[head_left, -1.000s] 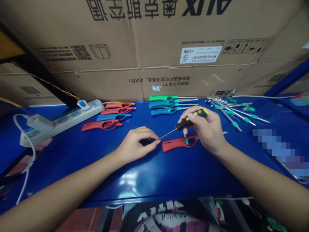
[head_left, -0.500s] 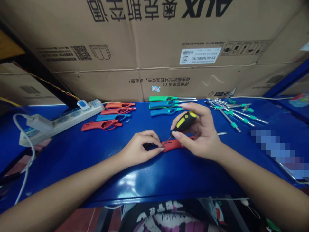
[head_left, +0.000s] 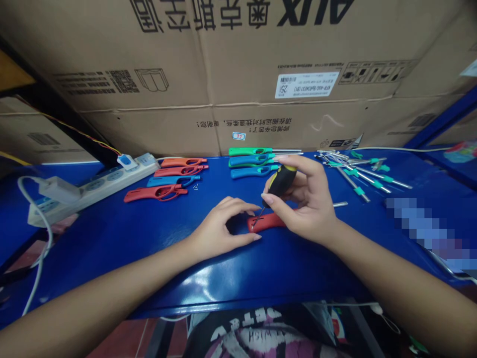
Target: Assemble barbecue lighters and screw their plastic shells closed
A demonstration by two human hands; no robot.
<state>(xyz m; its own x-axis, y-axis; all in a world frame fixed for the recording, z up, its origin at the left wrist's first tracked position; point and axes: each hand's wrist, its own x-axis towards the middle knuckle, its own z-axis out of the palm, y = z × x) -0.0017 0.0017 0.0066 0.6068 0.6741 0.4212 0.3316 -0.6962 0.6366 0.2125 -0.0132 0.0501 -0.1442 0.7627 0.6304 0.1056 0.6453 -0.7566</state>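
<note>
My right hand is closed round a black and yellow screwdriver, tilted with its tip down on the end of a red lighter handle. The handle lies flat on the blue table, its right part hidden under my right hand. A metal tube end shows beyond that hand. My left hand rests at the handle's left end, thumb and fingers apart on either side of it. Whether its fingertips touch the handle I cannot tell.
Several orange, red and blue lighter casings lie left, with small screws beside them. Green and blue lighters lie at the back. Metal tubes with green fittings are heaped right. A power strip stands left; a cardboard box backs the table.
My left fingers have spread from a pinch at the handle's end. The screwdriver has tipped more upright, its tip staying on the handle's end.
</note>
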